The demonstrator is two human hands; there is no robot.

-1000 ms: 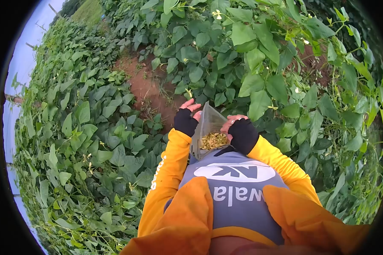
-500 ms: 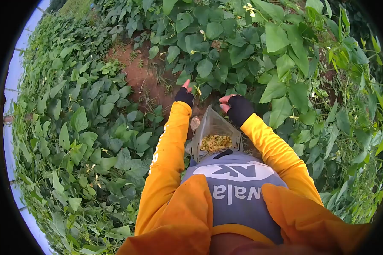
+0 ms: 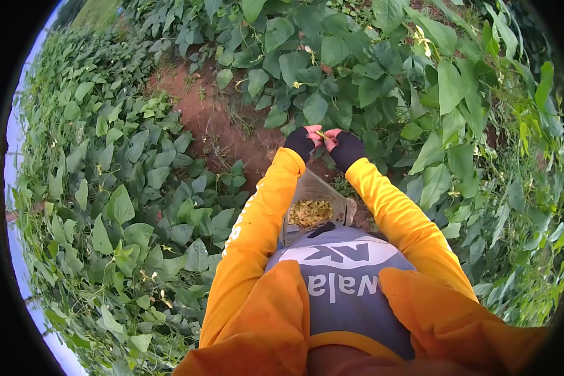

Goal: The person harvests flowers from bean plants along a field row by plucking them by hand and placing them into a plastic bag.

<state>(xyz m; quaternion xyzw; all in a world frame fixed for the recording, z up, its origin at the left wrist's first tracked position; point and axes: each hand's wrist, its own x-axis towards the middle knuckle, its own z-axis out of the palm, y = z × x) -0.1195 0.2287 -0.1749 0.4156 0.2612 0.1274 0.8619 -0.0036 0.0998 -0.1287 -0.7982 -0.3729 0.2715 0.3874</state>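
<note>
My left hand (image 3: 302, 140) and my right hand (image 3: 344, 148), both in black fingerless gloves, meet in front of me above the bag. A small yellow-green flower (image 3: 321, 134) is pinched between the fingertips of both hands. Its finer shape is partly covered by the fingers. Below the hands, a clear plastic bag (image 3: 337, 199) hangs open at my waist. Loose yellow flowers (image 3: 310, 213) lie in the bottom of it.
Leafy green vines (image 3: 131, 213) spread on the left, with taller ones (image 3: 445, 106) ahead and on the right. Pale yellow blooms (image 3: 422, 41) show among the leaves. A strip of reddish soil (image 3: 210, 119) runs between the rows.
My hands have come together from either side. The flower that was by my left fingers is now pinched between both hands. The view has shifted slightly.
</note>
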